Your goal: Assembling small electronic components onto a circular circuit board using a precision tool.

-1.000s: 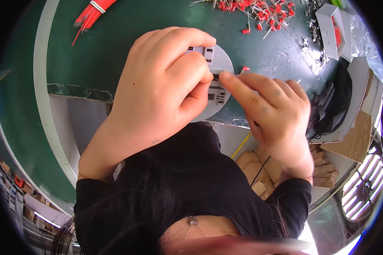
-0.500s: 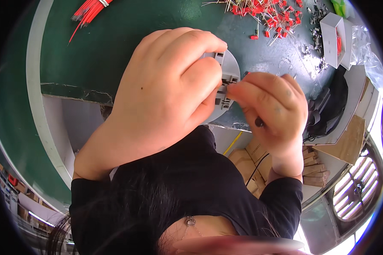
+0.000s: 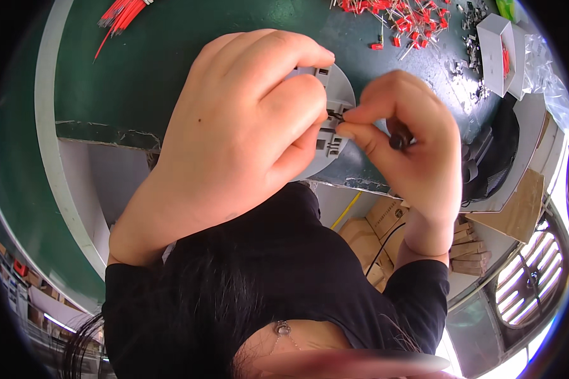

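Note:
A round light-grey plastic base (image 3: 341, 83) with raised slotted blocks lies at the front edge of the bench. My left hand (image 3: 253, 114) curls over its left side, fingers bent and closed on it, hiding much of it. Across the middle of the base, my right hand (image 3: 417, 129) brings thumb and forefinger close around a thin dark wire (image 3: 336, 116) by the slots. A black object with a rounded end (image 3: 398, 140) is tucked inside the curled fingers of that same hand; its other end is hidden, so its kind cannot be told.
Many red two-legged components (image 3: 417, 25) lie heaped at the back, beside dark scraps (image 3: 471, 47). A bundle of red wires (image 3: 123, 16) is at far left. On the right stand a white box (image 3: 494, 57), clear plastic bags (image 3: 540, 69) and a black mesh item (image 3: 496, 158). Cardboard (image 3: 373, 227) sits below the bench.
My right hand has turned and lifted a little, its forefinger and thumb now showing at the wire. The black object shows more. My left hand and the base have shifted slightly left.

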Tool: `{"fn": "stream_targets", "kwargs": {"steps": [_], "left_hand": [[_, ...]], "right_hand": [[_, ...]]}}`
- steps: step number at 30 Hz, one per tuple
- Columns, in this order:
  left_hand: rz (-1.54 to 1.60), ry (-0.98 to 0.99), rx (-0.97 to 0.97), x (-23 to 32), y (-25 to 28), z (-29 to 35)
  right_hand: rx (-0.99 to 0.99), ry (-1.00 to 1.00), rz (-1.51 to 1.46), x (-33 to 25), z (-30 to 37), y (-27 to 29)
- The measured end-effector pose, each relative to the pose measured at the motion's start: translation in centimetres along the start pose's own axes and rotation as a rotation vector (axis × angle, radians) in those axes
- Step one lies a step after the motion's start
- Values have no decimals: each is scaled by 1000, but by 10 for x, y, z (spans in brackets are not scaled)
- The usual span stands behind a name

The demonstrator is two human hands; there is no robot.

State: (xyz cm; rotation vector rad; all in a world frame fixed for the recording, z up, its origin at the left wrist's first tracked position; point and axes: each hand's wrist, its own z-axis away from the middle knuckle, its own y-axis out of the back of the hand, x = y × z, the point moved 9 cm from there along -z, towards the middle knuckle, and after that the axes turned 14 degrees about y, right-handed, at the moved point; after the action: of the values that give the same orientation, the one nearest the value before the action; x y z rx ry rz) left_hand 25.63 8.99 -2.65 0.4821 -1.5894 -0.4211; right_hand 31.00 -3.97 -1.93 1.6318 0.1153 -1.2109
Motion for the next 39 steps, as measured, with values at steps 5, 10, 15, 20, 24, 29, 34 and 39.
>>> {"fn": "stream_targets", "kwargs": {"steps": [5, 10, 15, 20, 24, 29, 34, 39], "left_hand": [[-29, 1, -26, 1, 0, 0], [-18, 8, -16, -3, 0, 3], [-100, -29, -9, 7, -1, 6], [-208, -34, -14, 10, 3, 9], [-228, -26, -59, 6, 1, 13], [-317, 2, -128, 7, -7, 24], [-354, 11, -148, 10, -10, 26], [-337, 16, -168, 10, -11, 28]], "right_hand": [[-191, -23, -94, 11, -25, 1], [-282, -64, -86, 3, -30, -3], [251, 341, -532, -44, 9, 28], [621, 546, -1027, -43, 29, 19], [678, 474, -1008, -34, 26, 17], [602, 566, -617, -48, 22, 2], [518, 568, -755, -56, 16, 19], [426, 533, -822, -52, 7, 19]]}}
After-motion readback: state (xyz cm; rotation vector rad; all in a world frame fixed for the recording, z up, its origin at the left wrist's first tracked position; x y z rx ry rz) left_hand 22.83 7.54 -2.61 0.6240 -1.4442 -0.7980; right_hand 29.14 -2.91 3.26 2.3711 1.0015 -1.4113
